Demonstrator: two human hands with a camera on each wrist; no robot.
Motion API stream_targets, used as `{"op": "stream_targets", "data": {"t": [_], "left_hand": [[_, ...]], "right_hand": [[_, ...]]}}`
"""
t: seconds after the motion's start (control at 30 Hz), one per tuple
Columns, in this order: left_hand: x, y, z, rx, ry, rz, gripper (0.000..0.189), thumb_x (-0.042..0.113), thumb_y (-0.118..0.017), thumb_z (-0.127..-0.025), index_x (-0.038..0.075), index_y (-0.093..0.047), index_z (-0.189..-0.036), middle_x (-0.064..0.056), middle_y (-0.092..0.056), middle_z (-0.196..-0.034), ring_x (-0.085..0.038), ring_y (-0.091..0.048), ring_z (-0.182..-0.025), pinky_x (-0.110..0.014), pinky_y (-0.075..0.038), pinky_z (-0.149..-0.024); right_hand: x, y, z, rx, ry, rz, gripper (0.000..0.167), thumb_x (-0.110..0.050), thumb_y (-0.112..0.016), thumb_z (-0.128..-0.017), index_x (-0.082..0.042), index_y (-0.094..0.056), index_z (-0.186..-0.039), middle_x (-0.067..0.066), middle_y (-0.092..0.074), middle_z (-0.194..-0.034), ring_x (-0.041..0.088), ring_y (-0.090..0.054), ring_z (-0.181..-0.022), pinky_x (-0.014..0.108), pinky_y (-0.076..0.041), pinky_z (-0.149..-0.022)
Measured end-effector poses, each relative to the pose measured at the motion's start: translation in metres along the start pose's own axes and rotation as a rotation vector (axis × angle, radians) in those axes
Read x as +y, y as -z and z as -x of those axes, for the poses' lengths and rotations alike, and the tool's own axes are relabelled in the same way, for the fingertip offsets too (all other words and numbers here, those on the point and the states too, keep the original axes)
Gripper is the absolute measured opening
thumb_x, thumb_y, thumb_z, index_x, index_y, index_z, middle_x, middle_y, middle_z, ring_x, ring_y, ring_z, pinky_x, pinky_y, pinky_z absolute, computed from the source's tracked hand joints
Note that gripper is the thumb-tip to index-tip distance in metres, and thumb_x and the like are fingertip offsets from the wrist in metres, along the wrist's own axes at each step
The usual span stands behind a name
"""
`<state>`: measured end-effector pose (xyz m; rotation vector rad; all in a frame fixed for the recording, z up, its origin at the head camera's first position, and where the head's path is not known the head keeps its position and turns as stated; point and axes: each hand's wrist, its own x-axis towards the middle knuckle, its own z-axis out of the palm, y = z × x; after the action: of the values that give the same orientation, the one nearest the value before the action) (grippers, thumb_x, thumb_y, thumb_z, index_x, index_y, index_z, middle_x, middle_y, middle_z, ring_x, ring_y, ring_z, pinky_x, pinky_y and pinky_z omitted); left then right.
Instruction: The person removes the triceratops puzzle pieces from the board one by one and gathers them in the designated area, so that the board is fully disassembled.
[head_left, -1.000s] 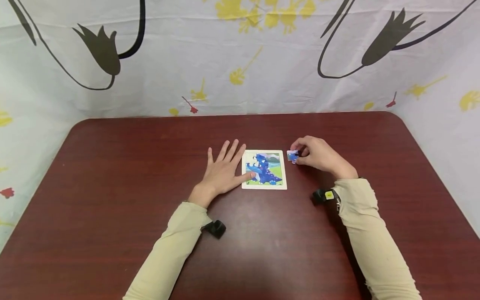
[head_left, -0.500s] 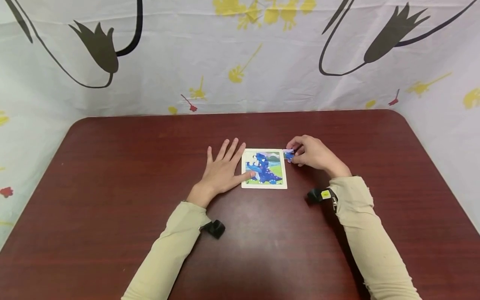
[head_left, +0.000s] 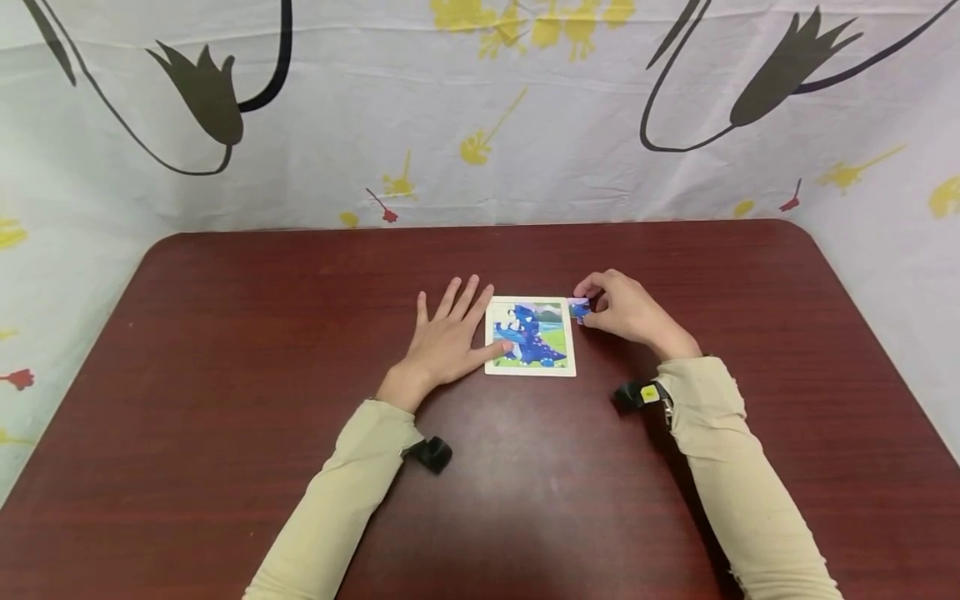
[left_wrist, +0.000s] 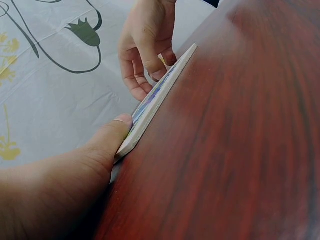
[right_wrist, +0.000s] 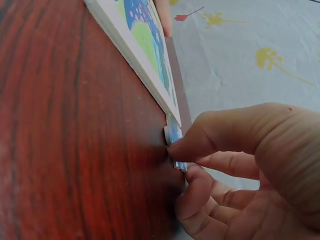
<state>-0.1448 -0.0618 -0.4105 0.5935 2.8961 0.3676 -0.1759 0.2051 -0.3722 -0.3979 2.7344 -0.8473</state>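
Observation:
A small square jigsaw puzzle [head_left: 551, 335] in a white frame shows a blue dinosaur, with a pale bare patch in the picture's upper left. My left hand [head_left: 442, 346] lies flat and spread beside the frame. Its thumb [left_wrist: 107, 137] reaches over the near left edge onto the picture. At the far right corner, my right hand [head_left: 630, 310] pinches a puzzle piece [right_wrist: 174, 131] between thumb and fingers. Blue and lilac print shows on this piece, which sits low over the table, right at the frame's outer edge. The fingers partly cover it.
The dark red wooden table [head_left: 285, 350] has rounded far corners. Behind it hangs a white cloth [head_left: 570, 183] printed with flowers. Each wrist carries a black camera, such as the left one [head_left: 435, 455], close over the tabletop.
My right hand has slid left with the puzzle piece, from a small gap away up to the frame's right edge. My left hand stays in place on the puzzle.

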Motion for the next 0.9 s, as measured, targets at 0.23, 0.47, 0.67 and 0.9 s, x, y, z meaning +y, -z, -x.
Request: {"op": "stream_targets", "data": {"t": [0.23,0.47,0.67,0.9], "left_hand": [[0.0,0.0,0.0,0.004,0.001,0.008,0.089,0.075,-0.032,-0.083,0.025,-0.004,-0.151,0.002,0.003,-0.156,-0.021,0.009,-0.14,-0.057,0.01,-0.104],[0.0,0.001,0.0,-0.003,0.008,0.004,0.089,0.076,-0.031,-0.083,0.026,-0.003,-0.151,0.002,0.004,-0.156,-0.02,0.011,-0.14,-0.057,0.011,-0.104],[-0.001,0.0,-0.001,-0.011,0.018,-0.014,0.089,0.077,-0.029,-0.082,0.026,-0.002,-0.151,0.003,0.004,-0.156,-0.02,0.011,-0.14,-0.057,0.01,-0.104],[-0.001,0.0,-0.001,-0.011,0.015,-0.033,0.09,0.077,-0.029,-0.082,0.026,-0.002,-0.15,0.002,0.005,-0.155,-0.021,0.011,-0.14,-0.058,0.01,-0.104]], "right_hand": [[0.003,0.01,0.006,-0.013,0.053,-0.004,0.041,-0.003,-0.064,-0.081,0.003,-0.053,-0.12,0.02,-0.05,-0.109,0.03,-0.053,-0.086,0.042,-0.043,-0.076],[-0.008,0.017,0.011,0.03,0.126,0.024,0.03,-0.006,-0.061,-0.085,0.0,-0.058,-0.115,0.016,-0.054,-0.105,0.024,-0.052,-0.079,0.038,-0.042,-0.071],[-0.036,0.0,-0.005,-0.072,0.219,0.069,0.02,-0.006,-0.064,-0.083,-0.003,-0.066,-0.102,0.006,-0.06,-0.078,0.017,-0.051,-0.063,0.032,-0.041,-0.058],[-0.053,-0.023,-0.022,-0.206,0.32,0.098,0.033,-0.005,-0.066,-0.085,-0.005,-0.061,-0.117,0.002,-0.056,-0.077,0.015,-0.049,-0.063,0.031,-0.042,-0.063]]}}
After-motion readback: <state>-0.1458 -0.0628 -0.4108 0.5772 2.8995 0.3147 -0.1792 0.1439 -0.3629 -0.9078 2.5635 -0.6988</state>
